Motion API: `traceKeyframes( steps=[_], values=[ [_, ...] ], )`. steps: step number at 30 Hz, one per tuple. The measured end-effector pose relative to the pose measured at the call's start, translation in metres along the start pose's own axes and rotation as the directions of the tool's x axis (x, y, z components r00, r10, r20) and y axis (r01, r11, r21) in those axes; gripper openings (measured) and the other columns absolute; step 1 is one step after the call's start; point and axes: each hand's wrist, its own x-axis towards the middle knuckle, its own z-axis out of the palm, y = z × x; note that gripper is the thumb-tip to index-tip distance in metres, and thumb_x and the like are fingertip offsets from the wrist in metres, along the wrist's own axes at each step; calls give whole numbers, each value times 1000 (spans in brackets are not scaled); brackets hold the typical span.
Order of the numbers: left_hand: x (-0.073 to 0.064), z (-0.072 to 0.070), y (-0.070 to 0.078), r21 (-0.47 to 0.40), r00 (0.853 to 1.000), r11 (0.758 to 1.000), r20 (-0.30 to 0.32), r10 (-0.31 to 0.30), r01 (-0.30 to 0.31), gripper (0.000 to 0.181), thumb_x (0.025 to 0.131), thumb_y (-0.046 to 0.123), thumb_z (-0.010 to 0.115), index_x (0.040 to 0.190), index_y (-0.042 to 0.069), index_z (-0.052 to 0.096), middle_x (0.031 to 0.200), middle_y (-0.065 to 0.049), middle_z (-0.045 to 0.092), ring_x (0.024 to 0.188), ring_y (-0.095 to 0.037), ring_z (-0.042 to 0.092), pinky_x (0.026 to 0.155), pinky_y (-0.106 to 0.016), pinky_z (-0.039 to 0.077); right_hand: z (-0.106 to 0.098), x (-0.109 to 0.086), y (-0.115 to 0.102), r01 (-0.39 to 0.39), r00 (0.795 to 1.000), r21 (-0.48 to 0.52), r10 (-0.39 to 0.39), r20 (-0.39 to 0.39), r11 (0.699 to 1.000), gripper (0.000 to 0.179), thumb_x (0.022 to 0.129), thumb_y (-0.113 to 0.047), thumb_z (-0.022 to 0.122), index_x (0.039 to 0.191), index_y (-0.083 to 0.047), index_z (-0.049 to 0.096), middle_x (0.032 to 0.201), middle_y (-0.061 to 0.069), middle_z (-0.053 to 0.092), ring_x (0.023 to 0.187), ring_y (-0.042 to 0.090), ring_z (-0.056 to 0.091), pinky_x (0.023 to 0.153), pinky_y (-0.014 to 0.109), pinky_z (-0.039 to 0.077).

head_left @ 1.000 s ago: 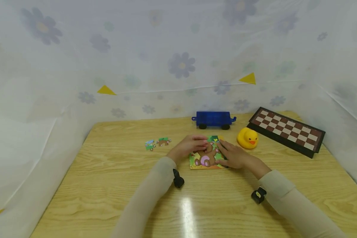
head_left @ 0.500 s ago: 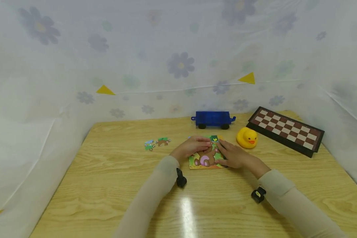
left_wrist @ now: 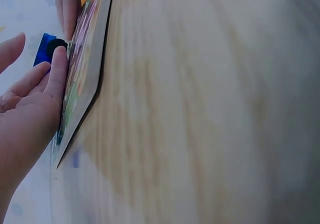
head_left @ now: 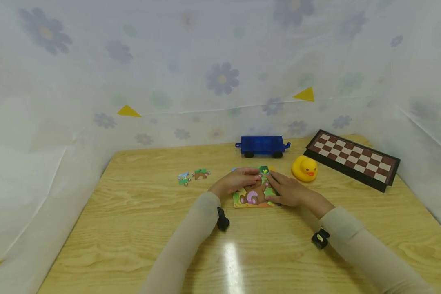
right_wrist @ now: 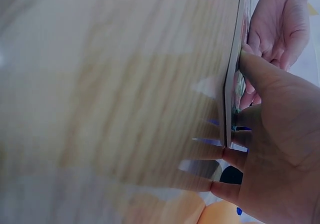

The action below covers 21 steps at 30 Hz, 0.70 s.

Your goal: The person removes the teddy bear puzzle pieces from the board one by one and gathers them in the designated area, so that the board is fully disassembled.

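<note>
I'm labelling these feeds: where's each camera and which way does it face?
Head: on the head, facing forward and down at the bear puzzle; left hand, right hand and sleeves show.
Left wrist: on that wrist, facing the puzzle edge-on; left hand and right hand's fingers show.
Right wrist: on that wrist, also facing the puzzle; right hand near, left hand beyond.
Both wrist views share the puzzle.

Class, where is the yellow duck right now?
In the head view, right of centre, the yellow duck sits between the right hand and the checkered board.
</note>
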Motion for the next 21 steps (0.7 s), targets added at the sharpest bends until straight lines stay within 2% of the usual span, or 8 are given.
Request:
traceKeyframes(
  steps=[7,11,15,18,21],
  values=[
    [-1,1,3,56,1000,998,20,-11,10,53,98,28,54,145,10,38,144,-5,43,126,-15,46,103,-34,40,-2,-1,3,-22,999,87,19,31,996,88,95,-51,48,144,14,15,151,33,6,136,48,20,106,59,25],
    [-4,2,4,29,999,999,38,-27,26,52,99,26,52,146,11,37,147,-4,39,130,-15,42,105,-34,37,-2,-3,7,-9,999,130,4,39,992,86,96,-48,48,144,14,14,151,33,3,136,48,19,108,58,23],
    [-5,1,4,-93,998,995,62,-23,29,53,100,20,50,147,7,32,149,-8,35,134,-18,38,108,-33,34,-2,-3,8,13,999,123,-19,43,992,83,97,-45,48,144,15,14,151,33,4,136,48,17,108,58,23],
    [-4,0,2,-194,997,980,78,-16,31,54,100,14,48,149,4,27,151,-10,30,136,-21,34,111,-34,29,-2,-6,8,20,999,118,-25,40,993,81,97,-43,49,144,15,16,151,33,4,137,47,18,108,57,23],
    [-2,0,2,-235,997,972,82,-9,28,54,101,11,46,149,3,23,153,-11,27,137,-22,32,112,-35,26,-2,-7,8,41,999,103,-42,9,994,80,97,-41,51,142,17,19,150,35,8,135,48,21,107,58,25]
  ],
)
